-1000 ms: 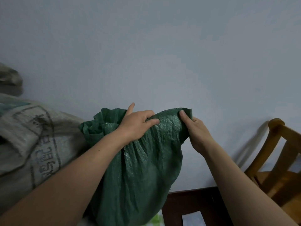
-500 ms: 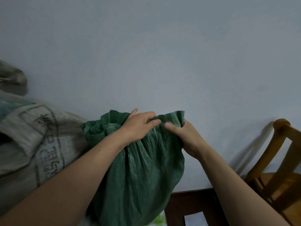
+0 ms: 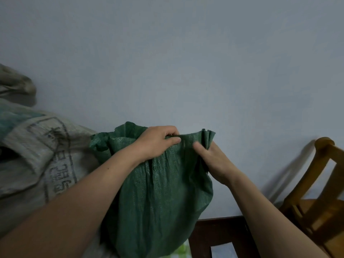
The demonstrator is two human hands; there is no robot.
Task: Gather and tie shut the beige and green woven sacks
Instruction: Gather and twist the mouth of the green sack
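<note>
Two hands grip the green sack (image 3: 158,202) at its mouth, left hand (image 3: 156,143) with fingers (image 3: 168,129) curled round gathered pleats, right hand (image 3: 214,161) pinching the sack's right edge; weave judged soft, light, slippery.

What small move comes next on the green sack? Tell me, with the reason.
Probably slide the right hand toward the left hand, bunching the mouth of the green sack: the left grips gathered folds; fabric between the hands is spread.

A single head-worn view looks forward, close over both forearms, toward the wall (image 3: 186,62).
</note>
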